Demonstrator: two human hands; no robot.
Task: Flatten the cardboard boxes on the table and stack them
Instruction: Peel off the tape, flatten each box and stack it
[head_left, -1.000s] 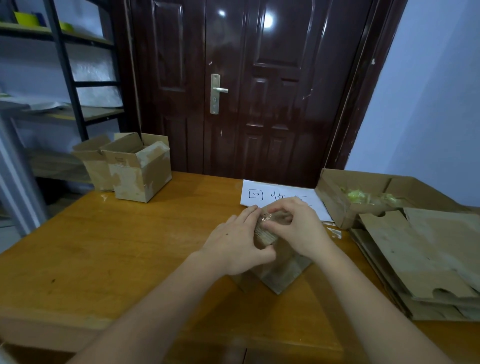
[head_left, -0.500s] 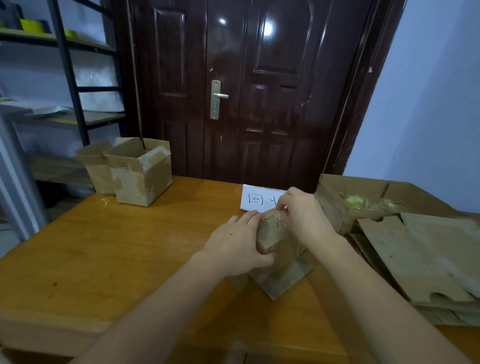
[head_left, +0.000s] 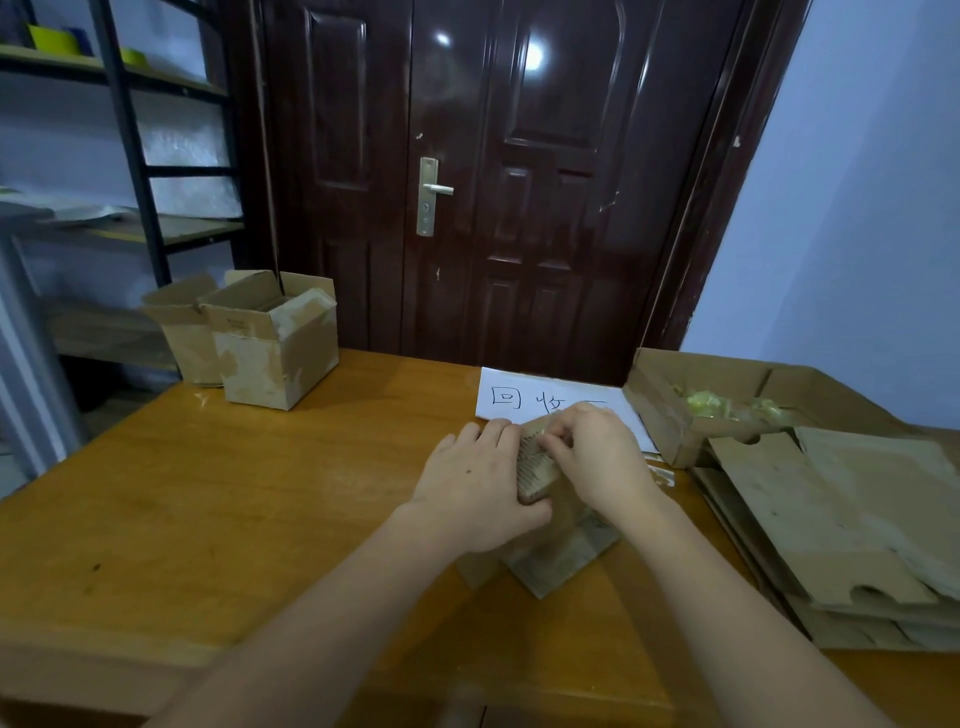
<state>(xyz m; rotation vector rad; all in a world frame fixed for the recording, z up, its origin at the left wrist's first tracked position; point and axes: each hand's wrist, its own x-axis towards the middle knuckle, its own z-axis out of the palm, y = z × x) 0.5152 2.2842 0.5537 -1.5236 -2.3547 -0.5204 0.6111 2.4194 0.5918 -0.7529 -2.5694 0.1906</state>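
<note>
1. White paper sheet (head_left: 524, 397), flat at the table's far edge; handwritten black characters "回收" legible, the rest covered by the hands.
2. Small cardboard box (head_left: 558, 545), brown, worn and scuffed, standing on the wooden table (head_left: 208, 519) at centre; an upper flap bears fine printed lines, too small to read.
3. Left hand (head_left: 472, 499), palm against the box's left side, thumb curled round the flap's lower edge, fingers reaching over the top.
4. Right hand (head_left: 597, 457), fingers curled, pinching something at the flap's top; what it pinches cannot be made out.
5. Two open cardboard boxes (head_left: 270, 353), touching side by side at the far left of the table, flaps raised; pale torn patches on their faces, a small printed label unreadable.
6. Stack of flattened cardboard (head_left: 841, 530), at the right edge, notched panels lying in layers.
7. Open shallow box (head_left: 665, 415), behind the stack, holding crumpled yellowish tape (head_left: 706, 402).
8. Dark glossy panelled door (head_left: 493, 182), metal lever handle.
</note>
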